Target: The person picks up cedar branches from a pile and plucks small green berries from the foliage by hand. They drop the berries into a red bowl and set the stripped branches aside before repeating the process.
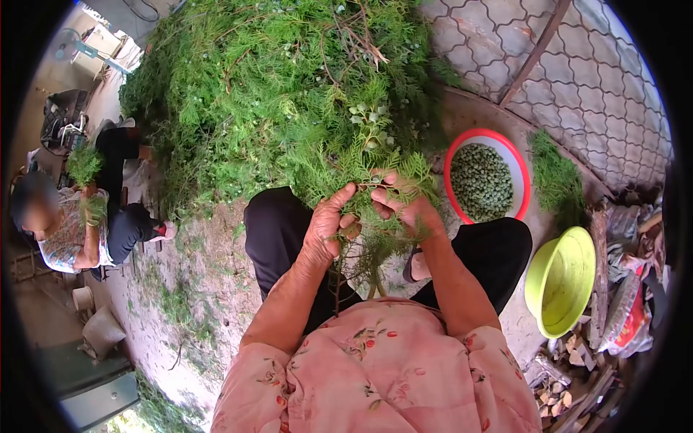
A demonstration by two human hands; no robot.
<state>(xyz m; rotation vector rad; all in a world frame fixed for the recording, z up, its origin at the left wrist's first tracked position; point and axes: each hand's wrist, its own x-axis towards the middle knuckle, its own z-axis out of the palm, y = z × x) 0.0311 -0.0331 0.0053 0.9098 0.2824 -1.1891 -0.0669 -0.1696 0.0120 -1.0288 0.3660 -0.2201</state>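
A leafy green conifer branch (354,169) lies across my lap, its stem running down between my knees. Pale green cones (369,119) cluster near its upper end. My left hand (330,220) is closed round the branch, thumb pointing up. Close beside it, my right hand (404,206) has its fingers curled in among the sprigs; leaves partly cover them, and they pinch the same branch. To the right of my right hand stands a red-rimmed white basin (526,173) holding many small green cones (480,180).
A large heap of cut conifer branches (238,94) rises in front. On the right are a tilted yellow-green basin (570,281), loose sprigs (556,173) and split firewood (559,400). A seated person (79,224) at left holds a green sprig (84,164).
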